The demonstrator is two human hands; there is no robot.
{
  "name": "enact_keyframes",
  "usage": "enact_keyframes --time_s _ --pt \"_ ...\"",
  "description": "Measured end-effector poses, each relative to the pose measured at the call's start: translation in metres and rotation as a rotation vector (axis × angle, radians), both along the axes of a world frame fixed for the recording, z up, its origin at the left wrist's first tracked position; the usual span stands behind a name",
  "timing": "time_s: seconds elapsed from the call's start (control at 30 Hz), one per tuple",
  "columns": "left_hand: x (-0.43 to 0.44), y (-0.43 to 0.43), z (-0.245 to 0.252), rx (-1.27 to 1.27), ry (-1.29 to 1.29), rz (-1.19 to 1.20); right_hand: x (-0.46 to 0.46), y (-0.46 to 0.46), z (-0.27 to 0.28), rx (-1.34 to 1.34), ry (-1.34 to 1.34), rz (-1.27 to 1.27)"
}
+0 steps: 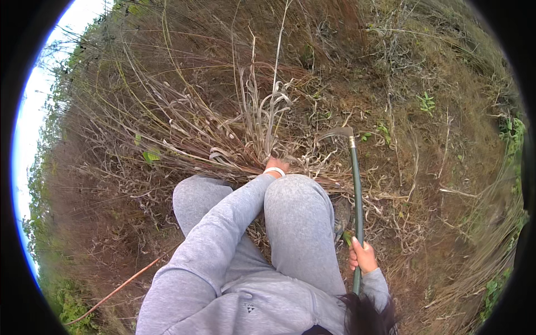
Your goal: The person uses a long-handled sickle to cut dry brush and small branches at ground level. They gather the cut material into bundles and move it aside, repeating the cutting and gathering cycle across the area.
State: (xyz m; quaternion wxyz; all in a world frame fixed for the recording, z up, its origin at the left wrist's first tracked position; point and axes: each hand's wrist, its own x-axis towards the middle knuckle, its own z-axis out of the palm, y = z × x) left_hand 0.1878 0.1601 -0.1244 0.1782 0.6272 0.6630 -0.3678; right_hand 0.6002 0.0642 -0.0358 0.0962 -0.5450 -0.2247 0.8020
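My left hand [277,164], with a white band at its wrist, is down at the base of a bunch of dry grass stalks [261,113] in front of my knees. Its fingers are mostly hidden, so its grip cannot be made out. My right hand [363,256] is closed around the long dark green handle of a sickle [357,188]. The handle points away from me along my right knee. Its curved metal blade [337,132] turns to the left at the far end, to the right of the stalks and apart from my left hand.
Tall dry grass [167,104] leans out to the left and ahead. A thin reddish-brown stem [125,284] slants at lower left. Small green plants [426,103] grow from brown soil ahead on the right. More long grass [481,259] lies at the right edge.
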Motion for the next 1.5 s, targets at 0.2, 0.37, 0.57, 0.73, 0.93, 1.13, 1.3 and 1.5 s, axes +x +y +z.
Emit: enact_keyframes --time_s 0.2,0.37,0.57,0.73,0.93,1.13,1.3,1.5 --pt "0.000 -0.028 0.005 0.027 -0.016 0.010 -0.055 0.081 -0.023 0.007 0.117 0.153" --pt "-0.023 -0.042 -0.004 0.059 0.064 -0.037 -0.100 0.099 -0.046 -0.052 0.174 0.207" --pt "-0.036 -0.045 -0.012 0.117 0.057 -0.034 -0.104 0.119 -0.043 -0.039 0.241 0.085" --pt "-0.037 -0.046 -0.007 0.159 0.057 -0.026 -0.133 0.139 -0.043 -0.100 0.210 0.251" --pt "-0.044 -0.033 0.017 0.198 0.073 0.008 -0.120 0.128 -0.034 -0.065 0.050 0.698" --pt "-0.074 0.023 0.039 0.118 0.083 -0.017 -0.081 0.109 -0.033 -0.085 -0.004 0.646" --pt "-0.094 0.061 0.043 -0.053 0.091 -0.144 -0.082 0.092 -0.048 -0.136 0.007 0.590" --pt "-0.113 0.091 0.034 -0.213 0.116 -0.262 -0.078 0.090 -0.047 -0.093 0.026 0.562"
